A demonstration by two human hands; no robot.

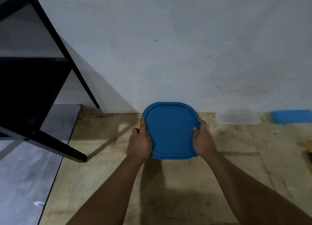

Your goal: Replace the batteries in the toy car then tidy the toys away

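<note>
blue lid (170,130) sits on a container over the wooden floor (185,182), close to the white wall (168,47). left hand (140,142) grips its left edge, right hand (202,140) its right edge, fingers curled round the rim. clear tub (238,118) lies just beside, at the wall.

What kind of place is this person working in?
Probably a plain room at home, down at floor level: a scuffed white wall, wooden floor boards, and a black table frame beside them.
</note>
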